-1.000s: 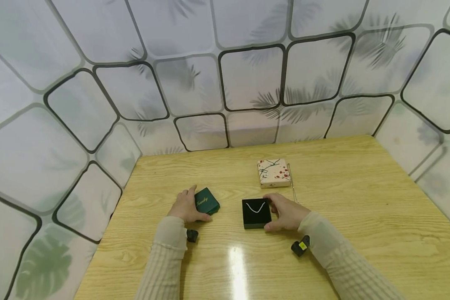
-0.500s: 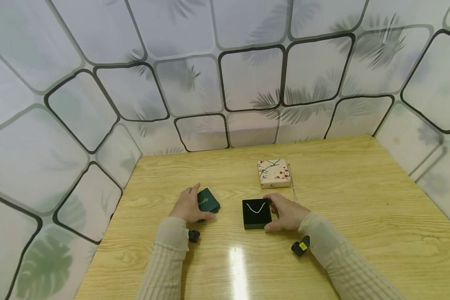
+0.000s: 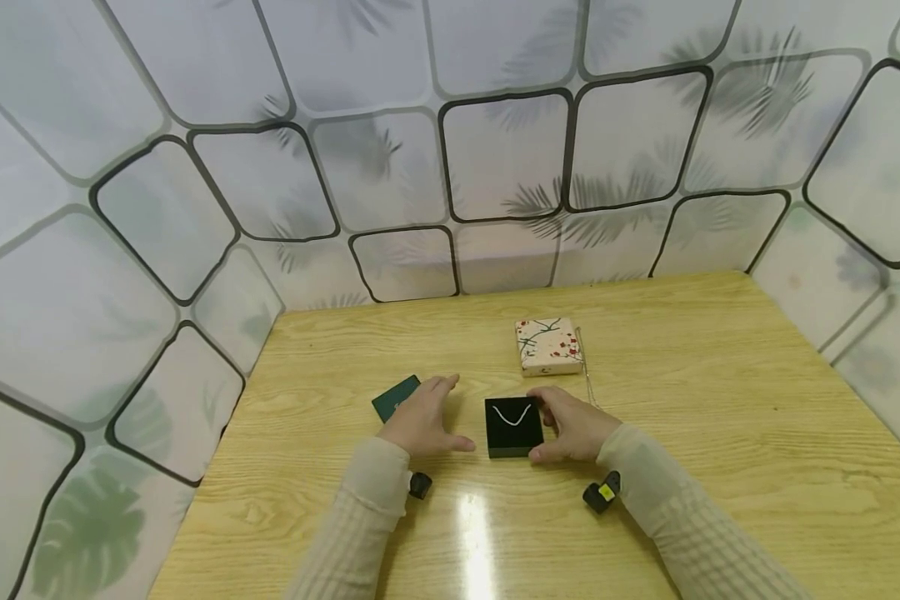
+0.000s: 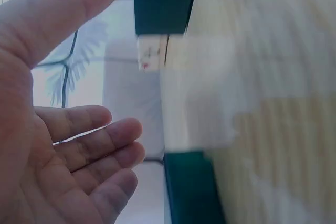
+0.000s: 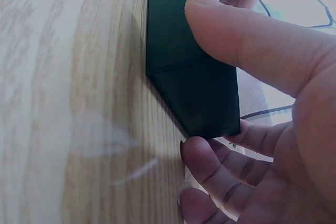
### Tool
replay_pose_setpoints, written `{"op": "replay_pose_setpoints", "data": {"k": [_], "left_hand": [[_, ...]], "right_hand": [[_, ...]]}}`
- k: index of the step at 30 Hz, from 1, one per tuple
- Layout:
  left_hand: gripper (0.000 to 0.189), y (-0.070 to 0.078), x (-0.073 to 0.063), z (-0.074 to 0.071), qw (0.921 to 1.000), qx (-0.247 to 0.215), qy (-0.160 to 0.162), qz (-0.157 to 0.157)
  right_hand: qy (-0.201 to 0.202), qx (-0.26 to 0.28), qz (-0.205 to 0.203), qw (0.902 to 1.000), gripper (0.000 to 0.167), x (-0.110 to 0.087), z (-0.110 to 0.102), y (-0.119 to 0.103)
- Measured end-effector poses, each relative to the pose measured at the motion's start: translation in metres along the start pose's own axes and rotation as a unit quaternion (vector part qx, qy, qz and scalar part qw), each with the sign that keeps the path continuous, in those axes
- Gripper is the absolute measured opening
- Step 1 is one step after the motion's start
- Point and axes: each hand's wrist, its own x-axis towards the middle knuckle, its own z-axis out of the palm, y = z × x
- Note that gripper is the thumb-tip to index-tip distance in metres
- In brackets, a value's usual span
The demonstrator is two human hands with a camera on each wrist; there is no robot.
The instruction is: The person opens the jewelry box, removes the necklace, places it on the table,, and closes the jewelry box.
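while the right hand (image 3: 570,423) grips the box (image 3: 512,452) — likely to steady it — the left hand (image 3: 424,421) hovers beside it, spread wide.

The dark green box (image 3: 513,437) is black inside.

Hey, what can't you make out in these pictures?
Head view: part of the green piece, hidden by the left hand.
Head view: any contents of the floral box, beneath its printed top.
Left wrist view: upper end of the open box, cut off by the top edge.
Right wrist view: the left hand, cut off above.
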Motion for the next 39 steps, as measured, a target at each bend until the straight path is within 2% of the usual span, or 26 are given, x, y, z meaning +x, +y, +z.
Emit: {"op": "replay_pose_setpoints", "data": {"k": [6, 17, 26, 39], "left_hand": [[0.108, 0.010, 0.002, 0.008, 0.9997, 0.010, -0.018, 0.012], [0.106, 0.015, 0.004, 0.010, 0.9990, 0.025, -0.016, 0.033], [0.106, 0.019, 0.005, 0.016, 0.9990, 0.020, -0.033, 0.025], [0.105, 0.020, 0.009, 0.021, 0.9977, 0.030, -0.030, 0.053]], "right_hand": [[0.001, -0.004, 0.000, 1.0000, 0.089, 0.000, 0.000, 0.000], [0.005, -0.001, 0.000, 1.0000, 0.089, -0.001, 0.000, 0.000], [0.013, -0.013, -0.004, 0.9998, 0.090, -0.001, 0.001, -0.001], [0.019, -0.021, -0.001, 0.9996, 0.089, -0.001, 0.001, -0.002]]}}
